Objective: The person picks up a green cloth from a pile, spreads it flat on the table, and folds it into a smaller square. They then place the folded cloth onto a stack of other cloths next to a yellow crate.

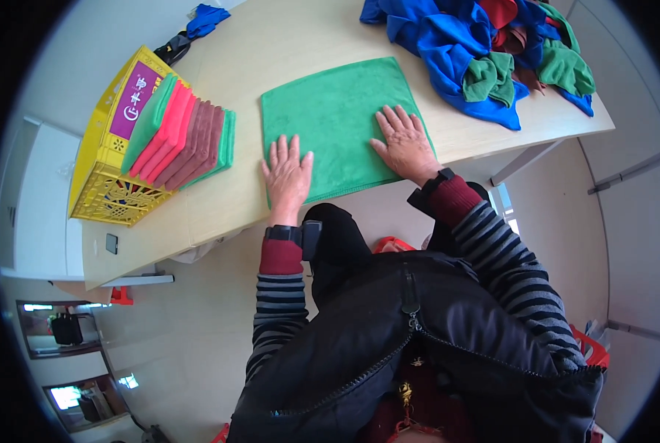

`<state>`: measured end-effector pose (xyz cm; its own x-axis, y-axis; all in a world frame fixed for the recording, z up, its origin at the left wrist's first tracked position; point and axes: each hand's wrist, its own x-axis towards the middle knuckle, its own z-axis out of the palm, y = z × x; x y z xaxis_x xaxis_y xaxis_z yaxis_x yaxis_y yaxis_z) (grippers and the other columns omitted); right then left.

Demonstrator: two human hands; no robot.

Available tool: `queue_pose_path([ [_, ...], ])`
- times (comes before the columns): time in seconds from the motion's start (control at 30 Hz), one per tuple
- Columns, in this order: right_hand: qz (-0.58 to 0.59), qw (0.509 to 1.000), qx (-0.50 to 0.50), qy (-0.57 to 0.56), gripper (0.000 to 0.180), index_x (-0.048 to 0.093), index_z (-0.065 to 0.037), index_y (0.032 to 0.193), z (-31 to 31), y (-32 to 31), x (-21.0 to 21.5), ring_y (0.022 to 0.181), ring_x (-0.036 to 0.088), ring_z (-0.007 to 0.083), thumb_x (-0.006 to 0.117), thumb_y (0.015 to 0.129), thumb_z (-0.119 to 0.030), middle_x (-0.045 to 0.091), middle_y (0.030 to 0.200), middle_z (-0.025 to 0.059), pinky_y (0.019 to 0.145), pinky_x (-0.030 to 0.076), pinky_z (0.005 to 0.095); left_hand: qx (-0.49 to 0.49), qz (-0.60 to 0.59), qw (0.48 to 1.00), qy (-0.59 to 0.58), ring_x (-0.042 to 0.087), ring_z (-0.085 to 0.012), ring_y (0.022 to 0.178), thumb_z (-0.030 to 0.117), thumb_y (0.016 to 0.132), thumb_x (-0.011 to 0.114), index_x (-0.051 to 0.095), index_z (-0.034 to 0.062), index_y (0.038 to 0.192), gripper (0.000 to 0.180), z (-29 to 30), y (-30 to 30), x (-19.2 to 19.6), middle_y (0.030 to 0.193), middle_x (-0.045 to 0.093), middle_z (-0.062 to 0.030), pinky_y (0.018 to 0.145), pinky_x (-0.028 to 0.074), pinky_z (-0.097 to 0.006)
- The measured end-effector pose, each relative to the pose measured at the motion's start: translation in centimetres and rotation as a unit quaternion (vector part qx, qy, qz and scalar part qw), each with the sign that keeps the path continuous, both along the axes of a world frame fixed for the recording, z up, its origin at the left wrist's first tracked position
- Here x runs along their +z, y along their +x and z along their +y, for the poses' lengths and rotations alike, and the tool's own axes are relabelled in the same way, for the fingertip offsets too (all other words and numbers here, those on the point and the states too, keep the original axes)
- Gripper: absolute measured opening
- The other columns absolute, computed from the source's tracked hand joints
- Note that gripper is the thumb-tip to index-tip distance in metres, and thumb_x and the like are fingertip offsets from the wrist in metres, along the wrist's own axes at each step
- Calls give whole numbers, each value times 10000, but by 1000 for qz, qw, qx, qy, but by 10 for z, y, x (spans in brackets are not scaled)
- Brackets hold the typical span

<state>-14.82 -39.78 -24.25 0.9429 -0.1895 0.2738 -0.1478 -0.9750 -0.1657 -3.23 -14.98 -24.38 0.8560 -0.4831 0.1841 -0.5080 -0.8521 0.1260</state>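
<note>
A green towel (330, 122) lies spread out flat and roughly square on the light wooden table in front of me. My left hand (288, 176) rests palm down on its near left corner, fingers stretched. On its right side lies my right hand (405, 144), also palm down with the fingers extended. Neither hand grips anything. To the left stands a row of folded towels (186, 140) in green, red and brown, leaning against a yellow plastic crate. A loose heap of blue, green, red and brown towels (440, 55) covers the far right of the table.
The yellow crate (97, 173) stands at the table's left side. A small dark flat object (112, 244) lies near the left front edge. At the far left is a blue cloth (206, 20) beside something black. The table's front edge (219, 229) runs close to my lap.
</note>
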Motion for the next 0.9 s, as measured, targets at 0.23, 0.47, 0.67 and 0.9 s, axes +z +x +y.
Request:
queue_pose_path([
  [0.23, 19, 1000, -7, -19, 676, 372, -60, 1502, -37, -6, 9, 1473, 277, 340, 450, 998, -503, 354, 1569, 144, 1200, 203, 507, 31, 9, 999, 2, 237, -357, 1486, 514, 1013, 403, 361, 104, 1522, 654, 25, 6, 5, 1598, 298, -164, 1189, 155, -587],
  [0.47, 82, 996, -5, -22, 751, 297, -67, 1544, -33, 34, 28, 1501, 218, 337, 412, 995, -565, 277, 1610, 144, 1208, 185, 504, 36, 20, 998, 46, 178, -315, 1513, 571, 1009, 364, 287, 140, 1559, 703, -11, 31, 39, 1635, 226, -116, 1203, 136, -566],
  [0.67, 118, 993, 28, -10, 781, 261, -67, 1557, -39, 44, 13, 1513, 182, 338, 386, 994, -594, 235, 1627, 147, 1208, 186, 507, -52, 37, 998, 13, 170, -311, 1516, 577, 1007, 359, 274, 146, 1565, 710, -10, 63, 2, 1641, 204, -120, 1205, 127, -558],
  [0.9, 182, 983, -10, 3, 790, 241, -82, 1570, -77, 41, 30, 1522, 150, 329, 358, 991, -606, 212, 1640, 125, 1210, 159, 524, 12, 52, 998, 38, 154, -292, 1523, 574, 1007, 354, 268, 146, 1568, 712, 16, 81, 7, 1646, 194, -116, 1211, 106, -544],
])
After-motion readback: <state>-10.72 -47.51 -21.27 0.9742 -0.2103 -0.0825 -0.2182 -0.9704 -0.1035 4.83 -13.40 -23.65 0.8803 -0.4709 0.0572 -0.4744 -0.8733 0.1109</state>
